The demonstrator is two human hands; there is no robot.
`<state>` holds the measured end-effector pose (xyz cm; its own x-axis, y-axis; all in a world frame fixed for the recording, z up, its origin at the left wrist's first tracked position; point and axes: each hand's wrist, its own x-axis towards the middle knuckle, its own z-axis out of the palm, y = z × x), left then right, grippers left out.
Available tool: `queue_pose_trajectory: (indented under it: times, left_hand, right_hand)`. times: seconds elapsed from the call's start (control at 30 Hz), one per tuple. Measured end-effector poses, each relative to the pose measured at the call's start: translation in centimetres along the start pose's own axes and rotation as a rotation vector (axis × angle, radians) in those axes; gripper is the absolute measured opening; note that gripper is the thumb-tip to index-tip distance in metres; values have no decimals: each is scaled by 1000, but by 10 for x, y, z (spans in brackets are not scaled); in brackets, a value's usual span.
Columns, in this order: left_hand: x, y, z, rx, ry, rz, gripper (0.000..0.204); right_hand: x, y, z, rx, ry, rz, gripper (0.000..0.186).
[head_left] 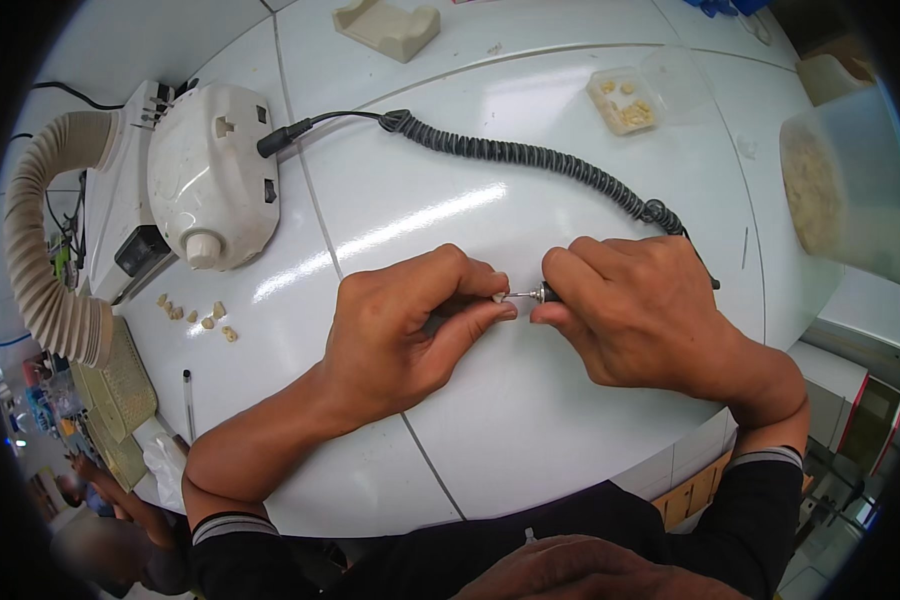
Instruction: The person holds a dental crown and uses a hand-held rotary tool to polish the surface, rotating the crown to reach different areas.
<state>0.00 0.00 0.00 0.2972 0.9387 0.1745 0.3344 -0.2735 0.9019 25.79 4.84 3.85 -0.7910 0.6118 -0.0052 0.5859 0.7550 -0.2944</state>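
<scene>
My left hand [410,330] pinches a small pale piece [499,297] between thumb and fingertips, at the centre of the view. My right hand [630,310] is wrapped round a black and silver rotary handpiece [546,293], whose thin metal bit reaches the piece. A black coiled cord [510,148] runs from near my right hand to a white control unit [205,170] with a knob, at upper left. Several small pale pieces [207,321] lie loose on the white table [480,430] left of my left hand.
A ribbed hose [45,210] arches at the left. A pen [188,400] and mesh tray [120,385] lie left. An open container of pale bits [620,100], a beige holder [385,25] and a larger translucent bin [840,185] sit behind and right. Other people [100,550] are at lower left.
</scene>
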Motion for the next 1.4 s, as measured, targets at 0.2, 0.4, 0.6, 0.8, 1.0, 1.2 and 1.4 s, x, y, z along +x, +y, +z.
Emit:
queue_pose_trajectory:
  times: [0.2, 0.4, 0.6, 0.8, 1.0, 1.2, 1.4]
  left_hand:
    - [1, 1, -4, 14, 0, -4, 18]
    - [0, 1, -4, 15, -2, -8, 18]
    - [0, 1, -4, 8, -5, -10, 18]
    - [1, 1, -3, 17, -5, 4, 18]
    - [0, 2, -3, 6, -9, -11, 17]
    - [1, 2, -3, 12, -12, -5, 16]
    - [0, 1, -3, 16, -12, -3, 17]
  right_hand:
    - [1, 2, 3, 8, -4, -4, 37]
    - [2, 2, 3, 14, -10, -9, 37]
    - [2, 2, 2, 7, 20, -14, 37]
    - [2, 2, 1, -2, -5, -14, 37]
    - [2, 2, 1, 3, 4, -24, 37]
    - [2, 1, 2, 4, 20, -15, 36]
    - [1, 1, 2, 2, 30, -16, 36]
